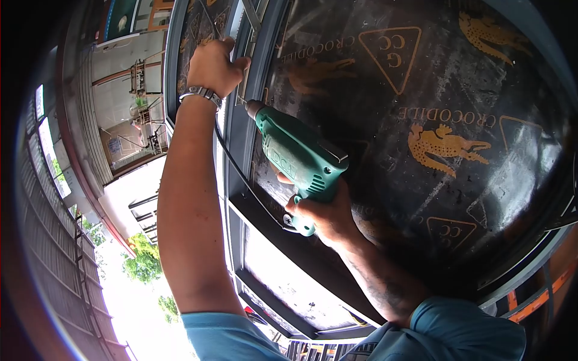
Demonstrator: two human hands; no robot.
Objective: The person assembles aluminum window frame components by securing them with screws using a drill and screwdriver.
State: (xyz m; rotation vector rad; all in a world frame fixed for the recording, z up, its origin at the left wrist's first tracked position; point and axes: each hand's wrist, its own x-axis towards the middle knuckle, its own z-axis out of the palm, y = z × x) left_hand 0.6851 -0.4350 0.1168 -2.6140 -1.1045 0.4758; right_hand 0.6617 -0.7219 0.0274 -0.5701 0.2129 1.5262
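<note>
A green electric drill [295, 150] is held by its handle in my right hand [328, 216], with fingers wrapped around the grip near the trigger. Its chuck and thin bit point up and left, with the tip close over a dark metal frame bar [241, 135]. My left hand [214, 67], wearing a metal-link wristband [201, 94], is closed in a fist beside a narrow pale metal strip [245, 72] on that frame, just beyond the bit. I cannot tell what the left fingers grip. The drill's black cord [232, 159] runs along the frame behind my left forearm.
Right of the frame bar is a large dark board [373, 102] with gold crocodile prints. An orange bar [542, 295] shows at the lower right. On the left are a building wall [123, 72], a corrugated roof [60, 240] and trees [144, 259].
</note>
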